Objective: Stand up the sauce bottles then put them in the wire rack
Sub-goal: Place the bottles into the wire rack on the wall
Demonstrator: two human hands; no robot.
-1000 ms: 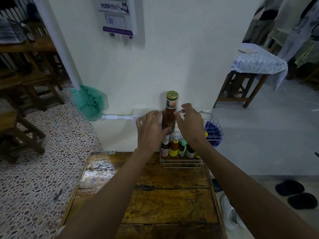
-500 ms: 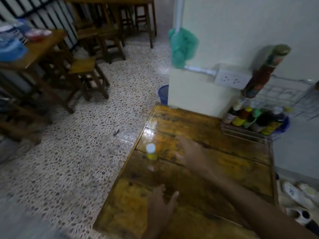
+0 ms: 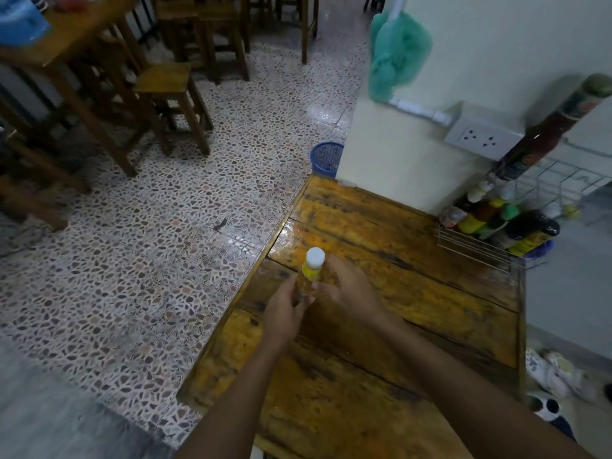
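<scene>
small bottle: white cap, yellow label, standing upright near the left edge of the wooden table, well apart from the rack. Since it's already on its base, I'd say the stand-up part is done for this one and it just needs carrying over.

left hand: comes in from the near side, fingers curled around the lower body of the bottle and touching it. Looks like the steadying grip so it doesn't tip on the slick tabletop.

right hand: just beside the bottle on its right, fingers loosely bent and half open. The fingertips seem to brush the label, but I honestly can't tell if it's gripping or only arriving.

why two hands: my guess is one holds it steady while the other takes over for the lift. The bottle is narrow and the wood looks glossy.

wire rack: sits at the far right corner of the table, right against the wall under the power socket.

tall red sauce bottle: in the rack, towering over everything else, green cap on top.

count in rack: the tall one plus roughly five or six short bottles packed together. It's blurry over there so don't quote me.

count on table: one bottle left outside the rack that I can see.

hands: two, both on the same bottle.
</scene>
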